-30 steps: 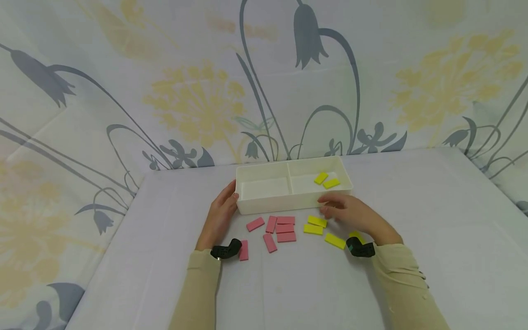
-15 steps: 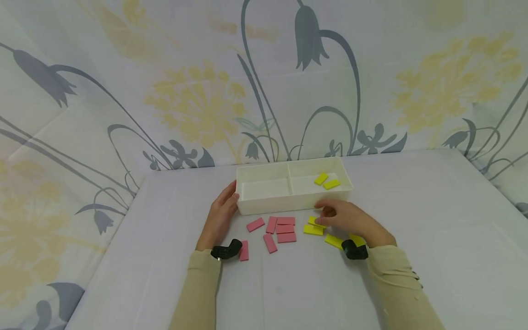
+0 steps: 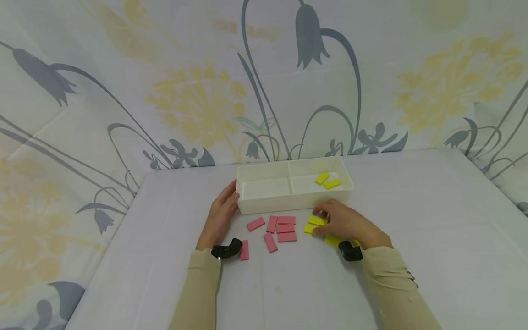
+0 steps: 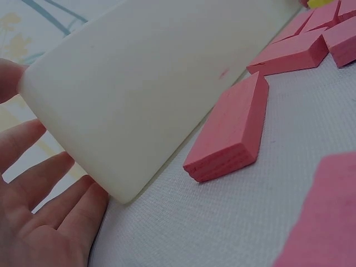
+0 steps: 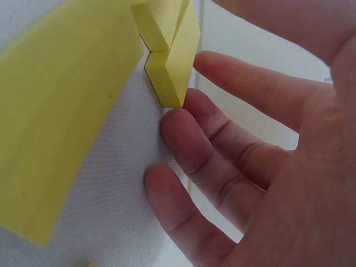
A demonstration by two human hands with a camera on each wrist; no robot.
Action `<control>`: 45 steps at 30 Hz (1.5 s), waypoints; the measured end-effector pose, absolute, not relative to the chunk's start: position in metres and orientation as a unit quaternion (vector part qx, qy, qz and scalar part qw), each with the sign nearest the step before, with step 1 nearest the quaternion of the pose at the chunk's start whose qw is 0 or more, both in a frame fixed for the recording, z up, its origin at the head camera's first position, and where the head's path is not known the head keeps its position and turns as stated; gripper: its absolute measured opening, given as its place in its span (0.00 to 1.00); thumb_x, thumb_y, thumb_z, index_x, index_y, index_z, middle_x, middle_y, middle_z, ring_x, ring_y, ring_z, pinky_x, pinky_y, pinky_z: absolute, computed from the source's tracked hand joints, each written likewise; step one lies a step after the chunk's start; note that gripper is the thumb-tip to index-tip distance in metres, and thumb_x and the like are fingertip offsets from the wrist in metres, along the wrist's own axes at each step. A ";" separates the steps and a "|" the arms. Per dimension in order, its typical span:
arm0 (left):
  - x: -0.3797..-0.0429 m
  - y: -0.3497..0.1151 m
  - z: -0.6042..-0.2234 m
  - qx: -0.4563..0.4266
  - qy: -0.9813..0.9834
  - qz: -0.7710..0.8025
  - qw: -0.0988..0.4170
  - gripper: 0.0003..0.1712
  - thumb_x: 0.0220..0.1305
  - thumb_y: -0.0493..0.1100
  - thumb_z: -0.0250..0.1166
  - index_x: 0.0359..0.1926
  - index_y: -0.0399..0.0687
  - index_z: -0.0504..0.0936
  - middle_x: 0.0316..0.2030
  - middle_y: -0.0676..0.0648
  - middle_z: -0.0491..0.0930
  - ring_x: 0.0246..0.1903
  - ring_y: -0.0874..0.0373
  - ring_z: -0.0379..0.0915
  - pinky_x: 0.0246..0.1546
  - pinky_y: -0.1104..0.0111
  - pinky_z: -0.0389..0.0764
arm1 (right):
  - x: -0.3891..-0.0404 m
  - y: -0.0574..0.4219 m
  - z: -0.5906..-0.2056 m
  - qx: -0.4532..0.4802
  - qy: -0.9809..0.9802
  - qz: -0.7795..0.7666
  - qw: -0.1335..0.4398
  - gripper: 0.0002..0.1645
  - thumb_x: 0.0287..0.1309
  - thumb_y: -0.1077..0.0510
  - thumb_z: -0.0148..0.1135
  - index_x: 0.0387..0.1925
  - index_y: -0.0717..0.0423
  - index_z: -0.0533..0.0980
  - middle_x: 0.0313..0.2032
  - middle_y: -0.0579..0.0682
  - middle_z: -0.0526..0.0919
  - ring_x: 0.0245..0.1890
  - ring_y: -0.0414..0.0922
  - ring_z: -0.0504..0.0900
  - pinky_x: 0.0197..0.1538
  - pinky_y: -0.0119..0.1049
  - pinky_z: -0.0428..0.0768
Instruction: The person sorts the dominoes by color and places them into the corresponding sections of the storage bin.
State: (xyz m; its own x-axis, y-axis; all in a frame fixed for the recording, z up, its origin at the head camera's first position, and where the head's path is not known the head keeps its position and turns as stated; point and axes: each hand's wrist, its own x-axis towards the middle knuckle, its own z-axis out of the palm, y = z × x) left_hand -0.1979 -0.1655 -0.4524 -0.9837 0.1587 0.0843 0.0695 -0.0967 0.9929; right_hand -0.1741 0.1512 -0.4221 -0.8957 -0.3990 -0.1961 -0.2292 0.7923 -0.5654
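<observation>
A long white box (image 3: 264, 204) with two compartments stands at the back of the table. My left hand (image 3: 220, 216) rests against its left end; in the left wrist view the fingers (image 4: 47, 178) touch the end wall, fairly straight. Two yellow blocks (image 3: 332, 184) lie in the right compartment. In front of the box, my right hand (image 3: 348, 223) reaches over other yellow blocks (image 3: 316, 220). Its thumb is at the nearer block and its fingers are past the farther one. The right wrist view shows the fingertips (image 5: 181, 130) right at a yellow block's end (image 5: 169, 83).
Several pink blocks (image 3: 286, 228) lie in front of the box's left half, and one pink block (image 3: 244, 250) is beside the left wrist. More yellow blocks (image 3: 332, 240) lie partly under the right hand. A flower-patterned cloth (image 3: 264, 82) hangs behind the table.
My right hand has shifted slightly left and toward me, its thumb moving from the farther yellow block to the nearer one. The left hand and the box stay in place.
</observation>
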 end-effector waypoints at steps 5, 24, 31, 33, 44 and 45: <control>-0.199 -0.166 -0.453 0.077 0.670 0.738 0.033 0.29 0.66 0.45 0.51 0.66 0.46 0.56 0.65 0.47 0.54 0.61 0.52 0.56 0.58 0.64 0.60 | -0.174 0.149 -0.421 -0.155 0.936 -0.267 0.166 0.23 0.43 0.50 0.68 0.43 0.53 0.74 0.41 0.49 0.70 0.36 0.44 0.70 0.41 0.39 0.72; -0.199 -0.170 -0.457 0.065 0.681 0.729 0.016 0.27 0.66 0.46 0.50 0.65 0.52 0.58 0.64 0.52 0.57 0.60 0.56 0.58 0.58 0.63 0.60 | -0.176 0.145 -0.422 -0.158 0.931 -0.291 0.155 0.20 0.43 0.56 0.69 0.38 0.56 0.71 0.33 0.48 0.71 0.34 0.45 0.68 0.38 0.37 0.69; -0.201 -0.168 -0.459 0.071 0.674 0.735 0.025 0.29 0.65 0.47 0.52 0.65 0.50 0.58 0.64 0.51 0.57 0.60 0.55 0.58 0.58 0.63 0.60 | -0.175 0.146 -0.423 -0.143 0.927 -0.305 0.162 0.21 0.42 0.57 0.70 0.37 0.55 0.69 0.31 0.48 0.70 0.32 0.45 0.68 0.36 0.36 0.69; -0.201 -0.168 -0.460 0.075 0.673 0.735 0.025 0.30 0.65 0.48 0.52 0.66 0.49 0.58 0.64 0.50 0.57 0.60 0.55 0.57 0.58 0.63 0.60 | -0.175 0.147 -0.425 -0.146 0.925 -0.312 0.162 0.20 0.43 0.58 0.69 0.36 0.55 0.69 0.31 0.48 0.70 0.32 0.45 0.68 0.35 0.36 0.69; -0.201 -0.167 -0.459 0.082 0.685 0.723 0.022 0.29 0.65 0.50 0.52 0.65 0.53 0.58 0.64 0.52 0.57 0.60 0.55 0.58 0.58 0.64 0.61 | -0.175 0.147 -0.427 -0.181 0.919 -0.316 0.150 0.10 0.45 0.62 0.65 0.30 0.53 0.72 0.27 0.46 0.71 0.31 0.43 0.68 0.34 0.35 0.68; -0.201 -0.167 -0.459 0.082 0.686 0.723 0.022 0.29 0.65 0.50 0.52 0.65 0.52 0.58 0.64 0.52 0.57 0.60 0.55 0.58 0.58 0.64 0.61 | -0.175 0.147 -0.427 -0.180 0.920 -0.314 0.151 0.10 0.46 0.61 0.65 0.31 0.53 0.72 0.27 0.46 0.71 0.31 0.43 0.68 0.34 0.35 0.69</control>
State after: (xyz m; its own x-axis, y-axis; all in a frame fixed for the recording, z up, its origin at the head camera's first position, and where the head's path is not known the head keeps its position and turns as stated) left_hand -0.2009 -0.1673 -0.4589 -0.9856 0.1439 0.0892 0.0814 -0.0592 0.9949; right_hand -0.1753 0.1472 -0.4268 -0.8897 -0.4255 -0.1655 -0.2352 0.7379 -0.6326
